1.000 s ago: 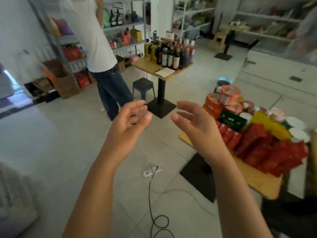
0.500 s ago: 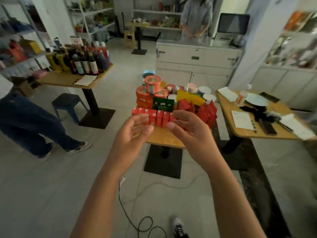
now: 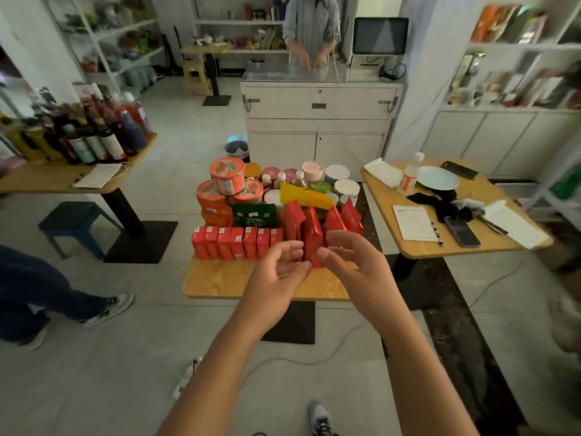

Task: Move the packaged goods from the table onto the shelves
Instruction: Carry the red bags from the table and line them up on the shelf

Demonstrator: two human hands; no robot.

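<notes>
Goods crowd the far half of the middle counter (image 3: 220,278): a row of red boxes (image 3: 232,243) in front, red pouches (image 3: 314,228) upright just beside them, and a green packet (image 3: 254,215), stacked orange tubs (image 3: 227,176), a yellow packet (image 3: 301,196) and white tubs (image 3: 345,187) behind. None of the goods is on the shelves (image 3: 518,48).

Surroundings:
- The left counter (image 3: 47,180) carries bottles (image 3: 94,133), with a stool (image 3: 72,221) beneath it.
- The right counter (image 3: 471,243) carries a plate (image 3: 438,178), a paper (image 3: 412,223) and a phone (image 3: 462,231).
- A white cabinet (image 3: 317,121) stands behind, with a person (image 3: 311,23) at its far side.
- Another person's legs (image 3: 47,294) are at the left edge.
- A cable (image 3: 314,360) lies on the floor.

The left grip (image 3: 273,278) and right grip (image 3: 358,269) are raised close together before the pouches. The fingers of both are loosely curved and spread, released and empty. The left fingertips overlap the nearest pouch in the view, but contact cannot be told.
</notes>
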